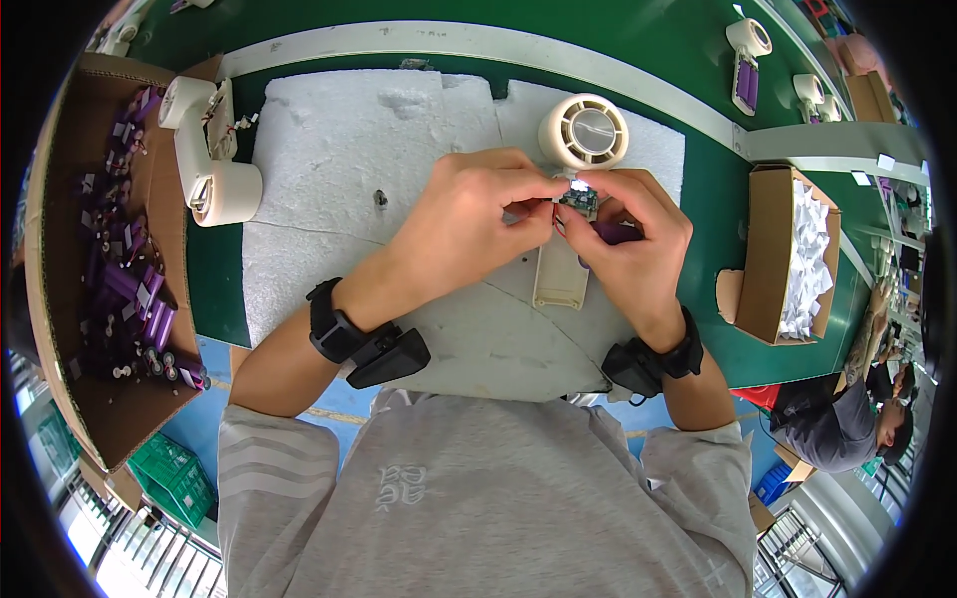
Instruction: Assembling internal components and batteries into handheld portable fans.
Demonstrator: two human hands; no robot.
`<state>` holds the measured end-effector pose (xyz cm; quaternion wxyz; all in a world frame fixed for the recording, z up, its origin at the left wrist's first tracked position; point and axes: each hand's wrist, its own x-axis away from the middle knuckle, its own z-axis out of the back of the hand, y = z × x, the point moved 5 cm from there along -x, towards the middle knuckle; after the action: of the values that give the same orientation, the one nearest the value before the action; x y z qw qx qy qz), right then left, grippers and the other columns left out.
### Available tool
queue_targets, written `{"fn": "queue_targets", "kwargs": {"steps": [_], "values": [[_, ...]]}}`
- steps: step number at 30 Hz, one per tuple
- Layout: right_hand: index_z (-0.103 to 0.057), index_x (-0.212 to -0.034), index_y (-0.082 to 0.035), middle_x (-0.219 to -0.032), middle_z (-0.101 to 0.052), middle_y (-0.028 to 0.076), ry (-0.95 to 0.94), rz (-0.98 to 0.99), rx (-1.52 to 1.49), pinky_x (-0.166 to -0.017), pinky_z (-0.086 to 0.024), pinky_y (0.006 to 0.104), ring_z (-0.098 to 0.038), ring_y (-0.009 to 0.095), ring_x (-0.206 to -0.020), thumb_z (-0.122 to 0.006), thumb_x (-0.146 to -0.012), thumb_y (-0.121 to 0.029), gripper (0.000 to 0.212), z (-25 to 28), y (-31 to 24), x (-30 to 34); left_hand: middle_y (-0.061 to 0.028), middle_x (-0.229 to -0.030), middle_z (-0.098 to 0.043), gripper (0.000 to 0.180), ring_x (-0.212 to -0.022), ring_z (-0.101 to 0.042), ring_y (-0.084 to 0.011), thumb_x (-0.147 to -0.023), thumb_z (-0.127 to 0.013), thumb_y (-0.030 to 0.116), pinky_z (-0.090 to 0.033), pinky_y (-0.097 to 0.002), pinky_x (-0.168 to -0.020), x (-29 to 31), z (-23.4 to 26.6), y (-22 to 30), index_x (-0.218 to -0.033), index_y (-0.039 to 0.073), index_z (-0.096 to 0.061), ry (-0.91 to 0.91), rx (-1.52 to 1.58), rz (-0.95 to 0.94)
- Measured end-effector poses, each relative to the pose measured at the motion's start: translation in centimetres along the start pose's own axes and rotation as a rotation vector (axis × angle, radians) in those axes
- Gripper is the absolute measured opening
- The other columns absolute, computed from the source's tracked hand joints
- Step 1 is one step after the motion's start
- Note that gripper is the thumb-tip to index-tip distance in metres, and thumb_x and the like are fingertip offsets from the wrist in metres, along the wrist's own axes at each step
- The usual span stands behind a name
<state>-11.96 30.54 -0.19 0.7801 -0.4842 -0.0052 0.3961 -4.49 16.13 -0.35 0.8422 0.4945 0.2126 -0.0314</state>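
Observation:
A white handheld fan (586,133) lies on the foam sheet, its round head away from me and its open handle casing (560,279) toward me. Between the two sits a small green circuit board (579,199) with a bright spot at its top edge. My right hand (643,224) pinches the board from the right, and a purple battery (618,232) shows partly beneath its fingers. From the left, my left hand (478,209) closes thumb and fingertips at the board's edge. Whatever those fingertips grip is too small and covered to name. Thin wires show between the hands.
A cardboard box (110,399) of purple batteries stands at left, beside another partly assembled white fan (209,149). To the right is a smaller carton (763,254) of white packets. White foam (329,130) covers the green bench (214,269). Farther right, a person (837,424) sits.

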Motion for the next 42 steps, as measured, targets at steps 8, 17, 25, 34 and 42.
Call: {"fn": "queue_targets", "kwargs": {"steps": [8, 17, 25, 34, 42], "values": [[-0.069, -0.1, -0.002, -0.088, -0.065, 0.003, 0.013, -0.043, -0.005, -0.049, -0.042, 0.0175, -0.054, 0.002, -0.057, -0.078, -0.069, 0.003, 0.032, -0.1, 0.0, -0.1, -0.0097, -0.084, -0.069, 0.026, -0.067, -0.066, -0.0166, -0.075, -0.07, -0.003, -0.053, -0.0258, -0.061, 0.1, 0.1, -0.3, -0.1, 0.003, -0.072, -0.054, 0.013, 0.033], [-0.069, -0.1, -0.001, -0.082, -0.065, 0.002, 0.025, -0.04, 0.017, -0.048, -0.041, 0.0176, -0.053, 0.002, -0.056, -0.078, -0.07, 0.002, 0.031, -0.2, -0.3, 0.0, -0.0098, -0.085, -0.069, 0.024, -0.069, -0.066, -0.0152, -0.076, -0.069, -0.003, -0.053, -0.0256, -0.062, 0.2, 0.0, -0.7, -0.1, 0.001, -0.072, -0.07, 0.051, 0.06], [-0.069, -0.1, -0.001, -0.077, -0.064, 0.001, 0.028, -0.031, 0.018, -0.047, -0.04, 0.0178, -0.052, 0.001, -0.054, -0.078, -0.072, 0.002, 0.03, -0.2, -0.3, 0.0, -0.0095, -0.083, -0.068, 0.023, -0.07, -0.067, -0.0151, -0.077, -0.068, -0.003, -0.055, -0.0254, -0.065, 0.1, 0.2, -0.6, -0.1, 0.001, -0.072, -0.086, 0.058, 0.084], [-0.066, -0.099, -0.001, -0.073, -0.064, 0.001, -0.092, -0.296, -0.193, -0.046, -0.043, 0.0179, -0.057, 0.003, -0.057, -0.073, -0.082, 0.0, 0.019, 0.1, 0.0, 0.0, -0.0096, -0.087, -0.063, 0.031, -0.073, -0.065, -0.0184, -0.073, -0.071, 0.0, -0.055, -0.0305, -0.069, 0.3, -0.9, -0.9, -0.104, 0.005, -0.065, -0.074, 0.273, 0.189], [-0.067, -0.093, -0.001, -0.08, -0.066, 0.005, -0.062, -0.238, -0.113, -0.048, -0.046, 0.0216, -0.062, 0.008, -0.058, -0.073, -0.079, -0.001, 0.015, 0.8, 0.3, 0.0, -0.0095, -0.091, -0.061, 0.042, -0.075, -0.063, -0.0191, -0.073, -0.069, -0.001, -0.053, -0.0322, -0.068, 0.5, -1.5, -0.2, -0.113, 0.007, -0.06, -0.118, 0.131, 0.196]]}}
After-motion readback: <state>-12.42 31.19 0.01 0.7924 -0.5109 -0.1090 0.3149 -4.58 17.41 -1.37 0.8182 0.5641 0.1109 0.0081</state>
